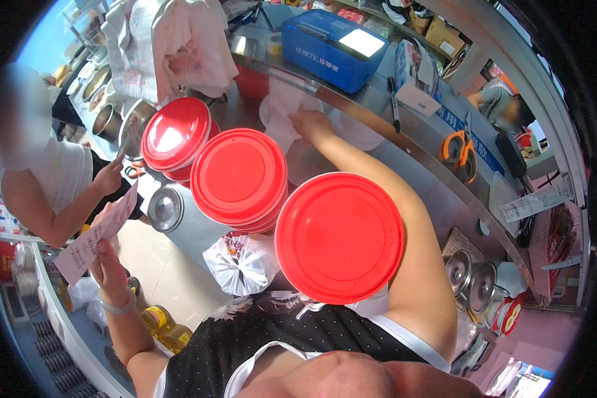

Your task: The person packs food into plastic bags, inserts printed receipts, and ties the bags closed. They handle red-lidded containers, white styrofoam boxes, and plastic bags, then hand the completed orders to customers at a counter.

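My left hand (110, 266) holds a printed paper slip (92, 246) between thumb and fingers. My right hand (312, 125) reaches to the far side of the counter, at a translucent white plastic item (281, 112); whether the fingers grip it is unclear. Before me stand round tubs with red lids: a large one (341, 239) nearest my right arm, a stack (239, 176) in the middle, and further ones (175, 133) to the left. A tied white plastic bag (241, 263) sits beside the middle stack, close to my body. A round metal lid (165, 209) lies left of it.
Another person (49, 184) stands at the left, a hand near metal pots (107, 121). White carrier bags (179, 49) hang at the back. The raised shelf holds a blue printer (333, 49), a black pen (394, 104) and orange-handled scissors (460, 151). Oil bottles (166, 328) stand low left.
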Available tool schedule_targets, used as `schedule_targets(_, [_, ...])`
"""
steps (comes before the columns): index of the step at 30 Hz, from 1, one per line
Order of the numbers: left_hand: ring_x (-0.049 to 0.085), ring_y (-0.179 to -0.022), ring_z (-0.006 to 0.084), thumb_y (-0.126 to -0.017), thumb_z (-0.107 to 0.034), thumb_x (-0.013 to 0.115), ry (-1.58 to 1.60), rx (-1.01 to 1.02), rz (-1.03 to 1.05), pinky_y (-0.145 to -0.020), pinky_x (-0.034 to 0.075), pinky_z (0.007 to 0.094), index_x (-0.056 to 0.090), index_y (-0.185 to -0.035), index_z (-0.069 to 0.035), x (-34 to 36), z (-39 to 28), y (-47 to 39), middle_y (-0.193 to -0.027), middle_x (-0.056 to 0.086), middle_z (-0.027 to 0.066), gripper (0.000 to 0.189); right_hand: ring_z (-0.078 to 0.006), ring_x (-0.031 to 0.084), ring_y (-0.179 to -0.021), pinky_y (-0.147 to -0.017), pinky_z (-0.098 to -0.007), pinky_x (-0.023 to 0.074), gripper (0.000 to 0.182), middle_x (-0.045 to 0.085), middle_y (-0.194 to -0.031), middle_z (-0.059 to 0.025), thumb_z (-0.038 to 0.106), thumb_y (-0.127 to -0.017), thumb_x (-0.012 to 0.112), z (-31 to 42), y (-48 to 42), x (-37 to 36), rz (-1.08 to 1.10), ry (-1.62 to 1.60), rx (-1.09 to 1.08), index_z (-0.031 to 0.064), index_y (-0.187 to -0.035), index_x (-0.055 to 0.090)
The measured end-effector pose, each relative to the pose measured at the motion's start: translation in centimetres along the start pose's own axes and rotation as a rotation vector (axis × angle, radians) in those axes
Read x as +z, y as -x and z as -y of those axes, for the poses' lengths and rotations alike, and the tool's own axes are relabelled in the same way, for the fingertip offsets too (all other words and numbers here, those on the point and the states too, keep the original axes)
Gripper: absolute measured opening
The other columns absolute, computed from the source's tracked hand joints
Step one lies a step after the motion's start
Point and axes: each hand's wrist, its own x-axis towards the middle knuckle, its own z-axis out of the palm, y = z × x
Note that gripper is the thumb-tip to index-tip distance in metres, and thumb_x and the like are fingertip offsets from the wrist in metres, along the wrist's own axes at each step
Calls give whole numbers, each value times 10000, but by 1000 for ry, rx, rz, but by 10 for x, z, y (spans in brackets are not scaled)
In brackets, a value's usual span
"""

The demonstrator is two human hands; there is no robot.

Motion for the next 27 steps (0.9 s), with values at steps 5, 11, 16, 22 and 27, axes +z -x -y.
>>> schedule_targets(5, [477,-1101,273,-910,-411,377,-60,29,26,-957,332,392,438,-1194,68,-1,-4,0,-1191,493,187,560,-352,588,-878,-774,-443,453,367,611,-959,-179,386,-821,500,-9,-6,14,-35,70,47,38,-863,609])
schedule_targets(11, [470,-1107,276,-908,-405,386,-29,69,18,-967,319,386,446,-1193,72,-6,-9,4,-1192,493,188,558,-253,624,-638,-607,-364,489,438,634,-767,-142,416,-807,554,0,11,-8,14,-181,7,-4,-918,604])
schedule_targets(16, [467,-1109,268,-912,-382,379,35,57,-5,-972,307,379,456,-1185,72,-7,-7,8,-1202,488,182,536,-135,585,-494,-465,-256,458,437,618,-657,-92,303,-797,616,21,32,-48,-154,-749,66,-34,-1070,560])
schedule_targets(22, [495,-1074,266,-915,-381,367,-29,59,62,-955,331,376,474,-1168,68,-1,-12,6,-1154,525,185,527,-70,543,-482,-450,-205,437,381,611,-658,-57,230,-804,623,39,30,-59,-266,-651,16,-30,-1077,563])
schedule_targets(27, [450,-1114,273,-916,-397,367,-21,36,73,-982,288,402,417,-1195,112,-14,-13,20,-1205,472,201,582,-131,582,-490,-479,-266,462,296,598,-565,-71,230,-787,591,45,15,-52,-345,-614,26,11,-984,619])
